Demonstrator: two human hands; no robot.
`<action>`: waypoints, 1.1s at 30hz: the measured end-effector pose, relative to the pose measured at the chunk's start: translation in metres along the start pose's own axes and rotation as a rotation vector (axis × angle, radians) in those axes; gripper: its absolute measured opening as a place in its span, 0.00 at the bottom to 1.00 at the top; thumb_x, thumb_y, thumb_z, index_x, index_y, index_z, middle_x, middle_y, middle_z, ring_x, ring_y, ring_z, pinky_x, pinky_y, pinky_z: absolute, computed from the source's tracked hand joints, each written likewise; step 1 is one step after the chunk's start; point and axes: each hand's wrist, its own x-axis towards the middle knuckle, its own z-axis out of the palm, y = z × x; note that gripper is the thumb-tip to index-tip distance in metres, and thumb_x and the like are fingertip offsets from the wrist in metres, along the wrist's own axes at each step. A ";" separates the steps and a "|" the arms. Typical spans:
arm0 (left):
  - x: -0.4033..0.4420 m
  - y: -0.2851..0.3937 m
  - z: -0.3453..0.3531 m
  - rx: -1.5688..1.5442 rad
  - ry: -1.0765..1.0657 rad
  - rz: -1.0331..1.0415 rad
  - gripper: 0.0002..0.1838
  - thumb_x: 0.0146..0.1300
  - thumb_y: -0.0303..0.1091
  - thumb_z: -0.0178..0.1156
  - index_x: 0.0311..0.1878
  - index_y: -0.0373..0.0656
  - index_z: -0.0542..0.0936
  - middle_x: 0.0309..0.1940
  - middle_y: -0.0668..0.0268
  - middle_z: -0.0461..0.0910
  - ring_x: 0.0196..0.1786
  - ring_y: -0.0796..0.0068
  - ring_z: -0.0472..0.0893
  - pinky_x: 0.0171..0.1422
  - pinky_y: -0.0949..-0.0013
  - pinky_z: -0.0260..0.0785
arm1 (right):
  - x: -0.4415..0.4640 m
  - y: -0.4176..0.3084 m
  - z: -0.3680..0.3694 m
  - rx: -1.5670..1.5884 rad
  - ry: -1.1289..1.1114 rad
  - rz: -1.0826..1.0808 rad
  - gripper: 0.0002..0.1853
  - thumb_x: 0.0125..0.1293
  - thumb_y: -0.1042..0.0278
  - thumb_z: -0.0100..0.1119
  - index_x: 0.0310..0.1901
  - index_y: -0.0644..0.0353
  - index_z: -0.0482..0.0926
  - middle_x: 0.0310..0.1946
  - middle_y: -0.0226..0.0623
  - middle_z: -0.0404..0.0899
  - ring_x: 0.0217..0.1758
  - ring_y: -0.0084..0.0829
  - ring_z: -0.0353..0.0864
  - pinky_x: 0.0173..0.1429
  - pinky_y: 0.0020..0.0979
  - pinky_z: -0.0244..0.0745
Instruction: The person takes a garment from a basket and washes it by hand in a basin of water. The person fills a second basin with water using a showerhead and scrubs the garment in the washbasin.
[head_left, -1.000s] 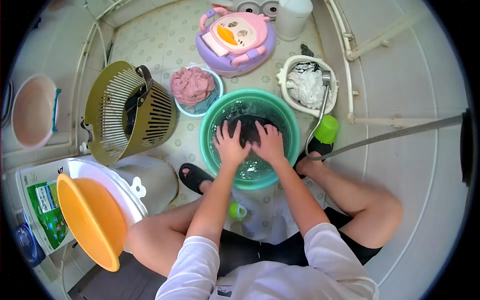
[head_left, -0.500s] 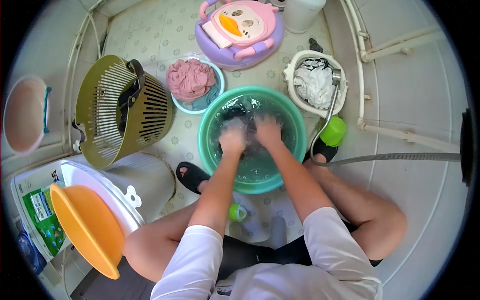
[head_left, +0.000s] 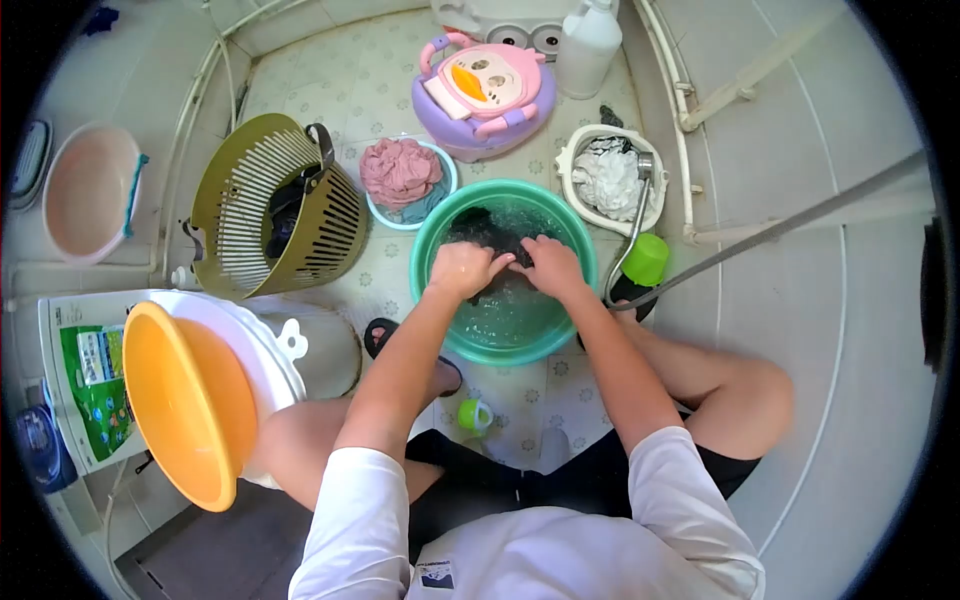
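Observation:
A round green basin [head_left: 508, 354] of water stands on the floor between my feet. In it lies a dark, wet piece of cloth [head_left: 484, 228], partly under the water; its exact kind cannot be made out. My left hand [head_left: 464, 268] grips the cloth from the left, fingers curled and thumb pointing inward. From the right, my right hand [head_left: 550, 266] is closed on the same cloth, the two thumbs nearly touching above it. Both hands are at the water's surface.
Behind the basin stand a small tub of pink cloth [head_left: 398, 172] and a pink-purple child's seat [head_left: 480, 125]. An olive laundry basket [head_left: 335, 225] is left; an orange basin [head_left: 160, 400] leans nearer. To the right are a white tub [head_left: 655, 212], a shower hose [head_left: 780, 228] and a green cup [head_left: 645, 260].
Both hands have come up from under the water and drawn together, with the dark cloth now showing between them. The view has shifted, and my left foot sits differently.

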 end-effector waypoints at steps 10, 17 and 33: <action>-0.045 0.032 0.018 -0.106 -0.236 -0.106 0.34 0.70 0.69 0.47 0.35 0.47 0.88 0.31 0.52 0.85 0.38 0.50 0.86 0.43 0.50 0.78 | -0.048 0.000 0.003 0.042 -0.366 0.080 0.26 0.60 0.40 0.67 0.48 0.53 0.81 0.48 0.42 0.85 0.55 0.47 0.83 0.55 0.48 0.79; -0.071 0.010 0.063 -0.264 0.107 -0.235 0.30 0.60 0.54 0.70 0.62 0.50 0.80 0.51 0.55 0.75 0.53 0.51 0.79 0.57 0.53 0.75 | -0.055 0.029 0.052 0.217 -0.060 0.218 0.35 0.57 0.54 0.74 0.65 0.53 0.73 0.57 0.51 0.76 0.61 0.54 0.76 0.63 0.47 0.75; -0.013 0.008 0.126 -0.556 -0.061 -0.720 0.53 0.62 0.72 0.57 0.83 0.59 0.49 0.72 0.39 0.65 0.67 0.35 0.73 0.69 0.45 0.68 | 0.003 0.047 0.134 0.862 0.106 0.731 0.46 0.67 0.41 0.61 0.77 0.61 0.57 0.69 0.59 0.70 0.71 0.57 0.71 0.75 0.46 0.63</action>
